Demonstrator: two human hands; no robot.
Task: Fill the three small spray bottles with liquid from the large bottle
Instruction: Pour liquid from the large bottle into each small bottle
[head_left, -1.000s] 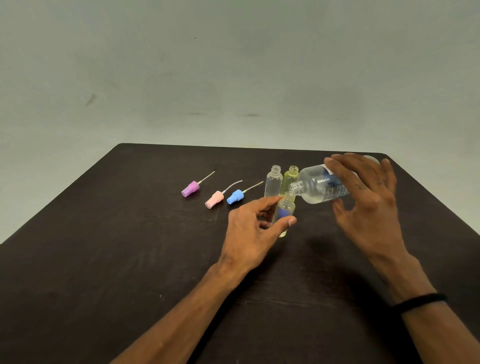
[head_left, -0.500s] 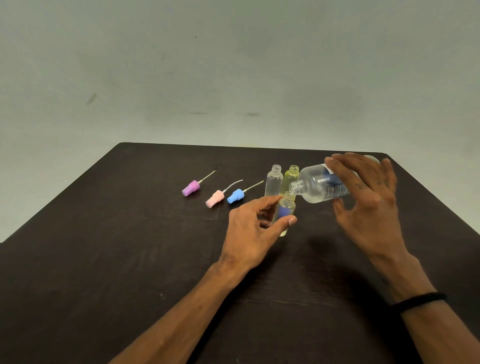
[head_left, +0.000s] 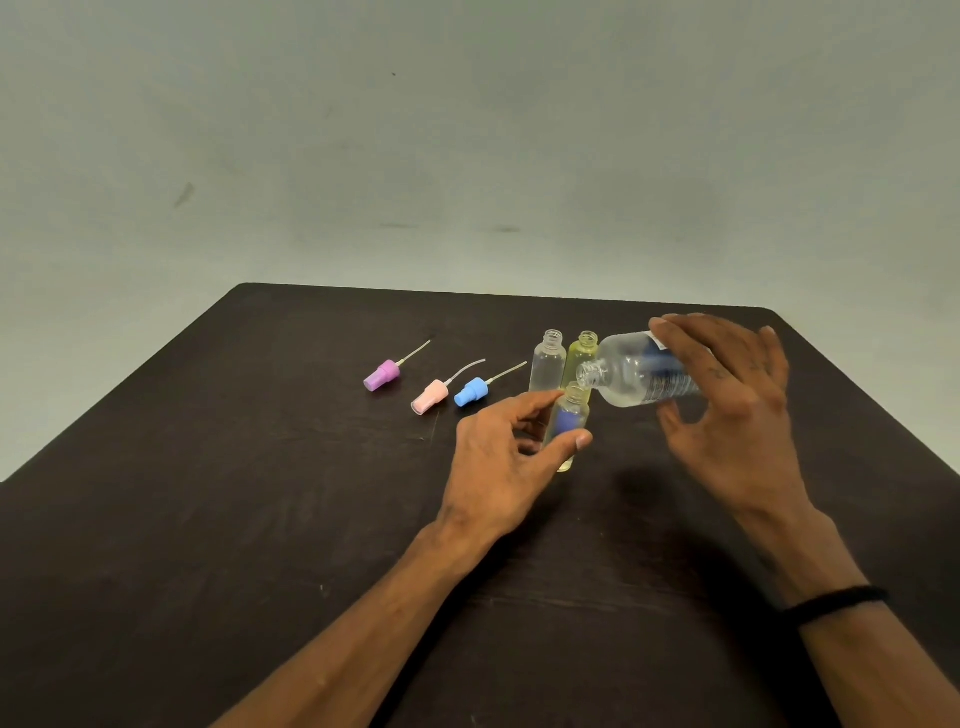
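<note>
Head view: right hand (head_left: 727, 410) has its grip wrapped around the large bottle (head_left: 641, 376), tipped nearly flat with its mouth right over the neck of the near small bottle (head_left: 567, 423), which the left hand (head_left: 506, 462) pinches upright on the dark tabletop (head_left: 208, 519). Just behind stand a clear small bottle (head_left: 548, 364) and a yellow small bottle (head_left: 581, 358), both uncapped. Purple sprayer (head_left: 383, 374), pink sprayer (head_left: 430, 396) and blue sprayer (head_left: 471, 391) lie in a row to the left, apart from the bottles.

My right hand (head_left: 727, 395) hides the large bottle's (head_left: 631, 374) base; its label print is unreadable. My forearms are cut off at six o'clock.
</note>
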